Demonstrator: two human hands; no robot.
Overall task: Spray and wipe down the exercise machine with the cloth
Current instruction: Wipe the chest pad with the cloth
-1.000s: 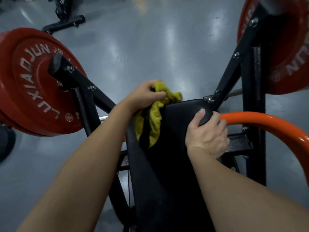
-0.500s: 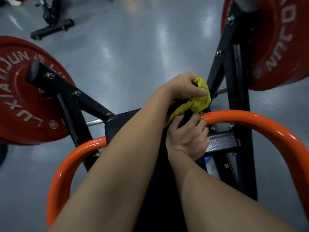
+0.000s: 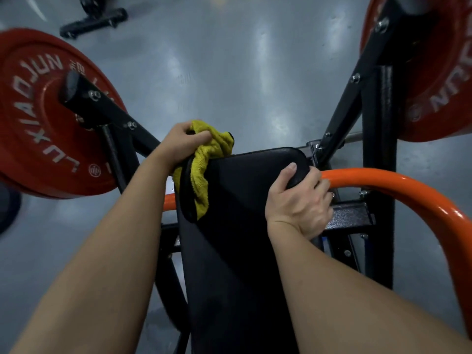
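Now wiping: snag risk

The left hand (image 3: 182,143) grips the bunched yellow terry cloth (image 3: 201,180), fingers curled round it, at the far-left corner of the black vinyl pad (image 3: 242,226). The right hand (image 3: 298,203) clamps the opposite corner, thumb on top and fingers curled under. The cloth's dangling tail could catch on the black steel frame (image 3: 112,111).

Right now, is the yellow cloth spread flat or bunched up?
Bunched: the left hand grips the cloth crumpled, one end drooping over the pad.
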